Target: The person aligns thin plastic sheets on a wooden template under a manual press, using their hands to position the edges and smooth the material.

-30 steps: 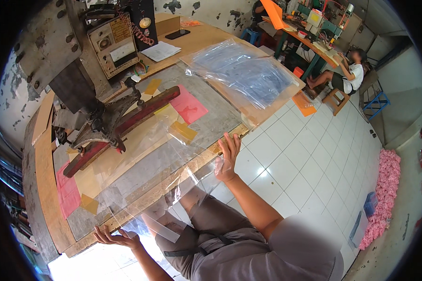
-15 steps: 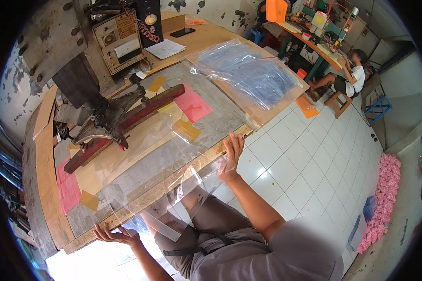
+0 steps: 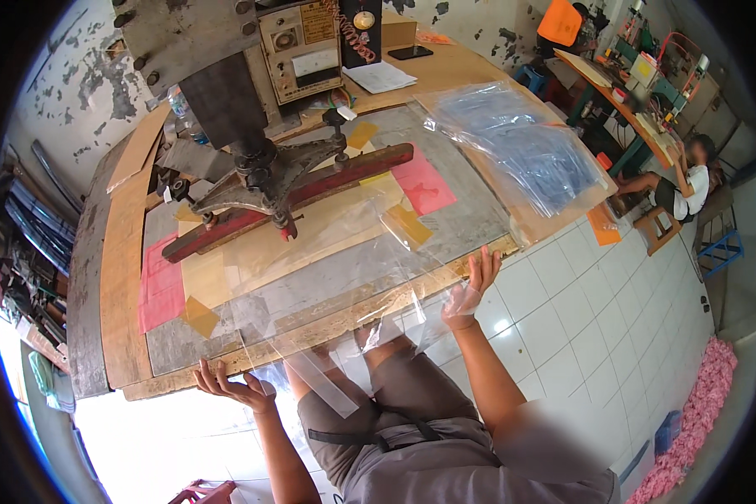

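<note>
My left hand [image 3: 237,388] rests against the front wooden edge of the work table [image 3: 176,359], fingers spread. At the same edge further right, my right hand [image 3: 472,290] has its fingers stretched upward; clear film overlaps its palm and wrist. Between both hands a clear plastic sheet [image 3: 332,294] lies across the table and droops over the front edge toward my lap. A narrow clear strip [image 3: 323,382] hangs down from it. Behind the sheet, a press head with a long red bar [image 3: 353,181] stands over a tan sheet [image 3: 206,273] taped to the grey bed.
A stack of clear plastic bags [image 3: 521,139] lies on a board at the right. Pink sheets [image 3: 424,185] flank the bar. A control box [image 3: 298,50], papers [image 3: 380,78] and a phone [image 3: 412,52] stand behind. Another person [image 3: 689,189] sits at the far right.
The view has swung left, so the table and press appear further right. Both hands stay along the front edge, the sheet between them almost unchanged.
</note>
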`<state>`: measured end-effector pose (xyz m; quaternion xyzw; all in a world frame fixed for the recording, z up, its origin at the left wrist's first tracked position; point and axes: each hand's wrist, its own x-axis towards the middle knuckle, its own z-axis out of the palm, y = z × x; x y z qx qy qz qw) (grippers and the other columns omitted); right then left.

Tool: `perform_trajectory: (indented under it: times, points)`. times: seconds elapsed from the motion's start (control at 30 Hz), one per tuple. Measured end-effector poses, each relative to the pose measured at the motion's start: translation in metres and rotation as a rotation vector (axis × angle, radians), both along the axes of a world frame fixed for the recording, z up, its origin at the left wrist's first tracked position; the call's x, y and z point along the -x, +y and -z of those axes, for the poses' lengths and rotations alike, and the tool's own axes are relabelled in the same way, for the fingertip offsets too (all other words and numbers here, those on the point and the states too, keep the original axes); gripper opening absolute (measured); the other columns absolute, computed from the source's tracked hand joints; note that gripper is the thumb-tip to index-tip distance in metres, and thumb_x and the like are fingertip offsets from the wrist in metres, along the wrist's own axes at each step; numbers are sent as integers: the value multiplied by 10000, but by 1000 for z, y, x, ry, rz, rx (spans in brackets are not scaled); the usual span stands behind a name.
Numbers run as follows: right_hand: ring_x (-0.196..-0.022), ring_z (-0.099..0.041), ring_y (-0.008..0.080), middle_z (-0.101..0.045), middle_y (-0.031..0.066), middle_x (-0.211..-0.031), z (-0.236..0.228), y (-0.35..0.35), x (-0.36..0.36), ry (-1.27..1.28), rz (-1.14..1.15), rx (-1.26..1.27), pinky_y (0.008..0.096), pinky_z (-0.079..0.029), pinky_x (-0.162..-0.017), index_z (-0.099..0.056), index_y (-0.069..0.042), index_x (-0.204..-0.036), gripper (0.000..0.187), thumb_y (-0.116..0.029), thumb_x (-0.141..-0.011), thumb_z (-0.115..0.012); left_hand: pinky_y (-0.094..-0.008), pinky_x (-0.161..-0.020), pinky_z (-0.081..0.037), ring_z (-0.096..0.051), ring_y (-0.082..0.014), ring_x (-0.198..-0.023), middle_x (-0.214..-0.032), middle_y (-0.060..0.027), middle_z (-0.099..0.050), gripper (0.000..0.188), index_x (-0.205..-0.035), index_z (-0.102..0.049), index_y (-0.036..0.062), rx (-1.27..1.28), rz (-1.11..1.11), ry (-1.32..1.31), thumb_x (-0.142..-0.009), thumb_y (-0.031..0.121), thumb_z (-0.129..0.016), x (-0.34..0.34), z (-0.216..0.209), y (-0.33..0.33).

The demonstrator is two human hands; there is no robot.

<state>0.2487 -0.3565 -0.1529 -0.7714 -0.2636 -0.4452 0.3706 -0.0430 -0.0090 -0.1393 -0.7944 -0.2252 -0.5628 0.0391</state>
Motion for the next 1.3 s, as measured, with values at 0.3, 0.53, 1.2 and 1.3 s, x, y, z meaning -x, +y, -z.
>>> perform_trajectory:
  times: [0.3,0.53,1.2,1.3]
  points:
    - [-1563,-196,515,-341,265,-1659,-3,0,0,-11,3,4,677,-129,-1254,-407,-24,-1559,585,-417,-1130,-336,-700,-1246,-179,-286,-425,-1537,-1578,-160,-428,495,-1448,-470,139,10,-35,-7,-1126,494,-343,-2,2,-3]
    - [-1541,-243,531,-384,280,-1624,-3,0,-1,-21,44,29,673,-166,-1243,-434,8,-1515,602,-435,-1130,-303,-698,-1246,-181,-276,-425,-1537,-1569,-163,-427,490,-1436,-470,137,18,-41,3,-1127,494,-340,-1,4,-2]
    - [-1555,-210,528,-352,277,-1647,-2,0,-2,-34,17,16,692,-139,-1242,-420,-10,-1540,575,-392,-1125,-311,-694,-1260,-144,-259,-411,-1546,-1567,-161,-413,482,-1417,-467,133,24,-41,0,-1119,487,-335,-3,4,-2]
    - [-1553,-214,529,-352,281,-1643,-2,0,-1,-32,20,20,688,-143,-1242,-420,-2,-1532,587,-411,-1127,-305,-692,-1262,-136,-254,-411,-1548,-1569,-161,-412,486,-1415,-469,138,31,-48,-1,-1117,497,-330,-2,6,0]
